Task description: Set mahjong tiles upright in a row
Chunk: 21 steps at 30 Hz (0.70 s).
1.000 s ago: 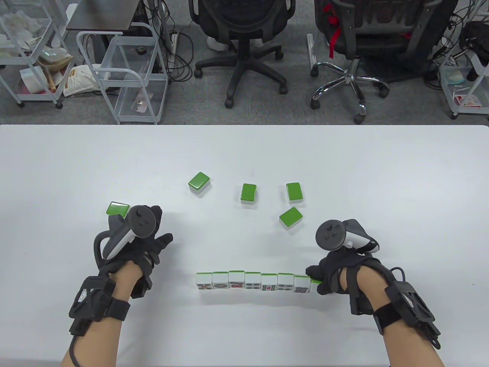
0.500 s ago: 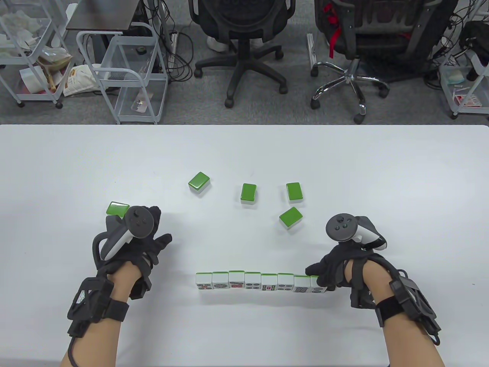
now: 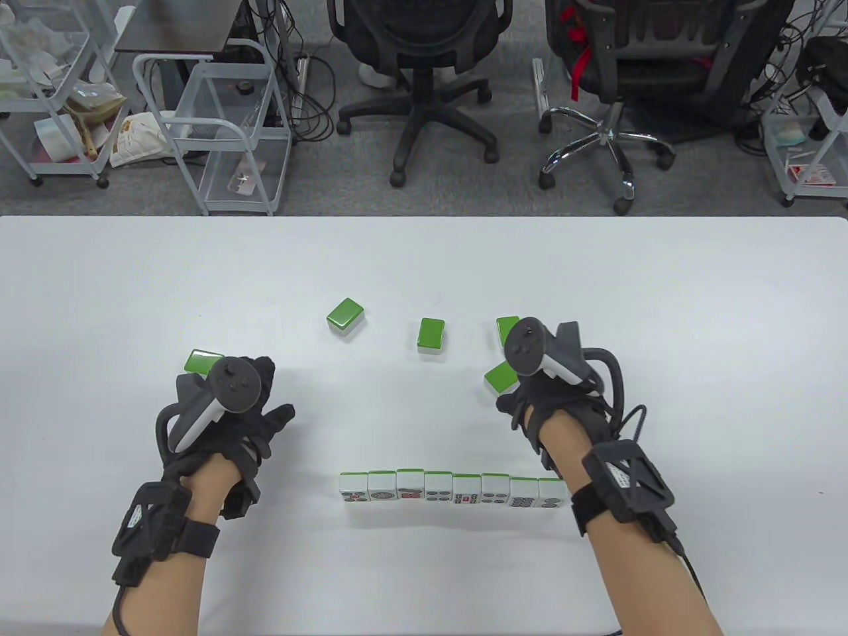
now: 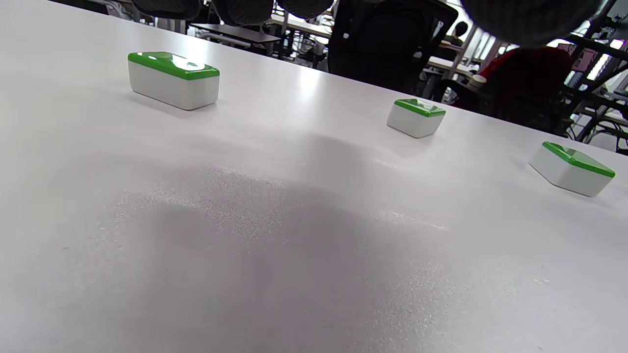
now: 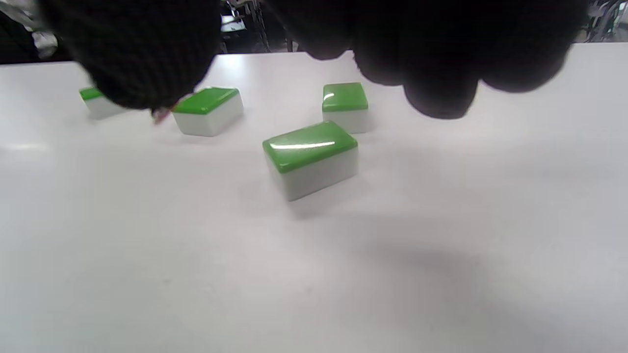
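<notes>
No brand name or readable writing appears in any view; the faces of the standing tiles carry circle patterns and red marks, too small to identify.

The row of upright tiles [image 3: 454, 490] stands on the white table [image 3: 662, 318] near its front edge, eight tiles side by side, faces toward the person, green backs away; neither hand touches it.

Five loose tiles lie flat, green backs up, beyond the row. The left tile [image 3: 203, 362] is partly covered by the tracker [image 3: 235, 384] on the left hand [image 3: 225, 424]. The angled tile [image 3: 346, 315] and the centre tile [image 3: 431, 334] lie in full view. The far right tile [image 3: 506, 327] and the near right tile [image 3: 499, 377] are each partly hidden behind the right hand [image 3: 553, 404] and its tracker in the table view; the right wrist view shows the near right tile [image 5: 310, 157] entire, with the gloved fingertips [image 5: 441, 73] hanging above it and not touching it.

Left hand: rests flat on the table, fingers spread, grasping nothing. Right hand: released, fingers apart over the near right tile, grasping nothing.

Beyond the table: two office chairs [image 3: 424, 73], a white wire cart [image 3: 218, 126] and cables on grey carpet; nothing lies between the right hand and the near right tile.
</notes>
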Motion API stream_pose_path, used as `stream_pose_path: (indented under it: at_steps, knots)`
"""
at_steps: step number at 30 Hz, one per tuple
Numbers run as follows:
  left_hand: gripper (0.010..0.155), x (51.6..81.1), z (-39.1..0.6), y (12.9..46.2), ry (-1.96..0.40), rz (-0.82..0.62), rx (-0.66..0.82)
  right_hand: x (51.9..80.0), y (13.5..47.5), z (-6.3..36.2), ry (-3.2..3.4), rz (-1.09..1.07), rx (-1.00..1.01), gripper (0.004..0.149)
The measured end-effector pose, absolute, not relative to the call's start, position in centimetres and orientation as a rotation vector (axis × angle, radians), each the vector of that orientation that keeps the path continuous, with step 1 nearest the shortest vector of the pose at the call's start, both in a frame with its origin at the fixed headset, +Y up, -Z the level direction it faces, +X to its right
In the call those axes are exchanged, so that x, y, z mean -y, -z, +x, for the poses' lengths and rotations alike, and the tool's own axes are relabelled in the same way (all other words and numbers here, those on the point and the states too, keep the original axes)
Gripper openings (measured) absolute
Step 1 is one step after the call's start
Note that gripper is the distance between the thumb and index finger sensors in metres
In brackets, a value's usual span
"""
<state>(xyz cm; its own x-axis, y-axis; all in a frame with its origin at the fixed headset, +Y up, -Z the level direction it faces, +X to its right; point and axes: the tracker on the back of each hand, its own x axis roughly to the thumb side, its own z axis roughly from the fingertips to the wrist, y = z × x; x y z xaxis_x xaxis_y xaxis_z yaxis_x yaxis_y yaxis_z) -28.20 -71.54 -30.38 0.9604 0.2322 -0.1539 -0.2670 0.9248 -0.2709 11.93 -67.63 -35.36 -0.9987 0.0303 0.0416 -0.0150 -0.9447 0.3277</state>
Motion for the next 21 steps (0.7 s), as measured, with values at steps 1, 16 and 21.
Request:
stream_pose_path:
  at_steps: [1, 16, 21]
  knots:
    - [0.084, 71.5, -28.2, 30.4, -0.257, -0.293, -0.120, 68.2, 35.8, 11.1, -3.116, 0.039, -0.532, 0.081]
    - [0.084, 71.7, -28.2, 30.6, -0.264, -0.292, -0.111, 73.7, 38.9, 7.3, -3.447, -0.077, -0.518, 0.082]
    - [0.084, 71.9, -28.2, 30.7, -0.258, -0.297, -0.116, 74.2, 39.2, 7.2, -3.524, -0.059, -0.419, 0.077]
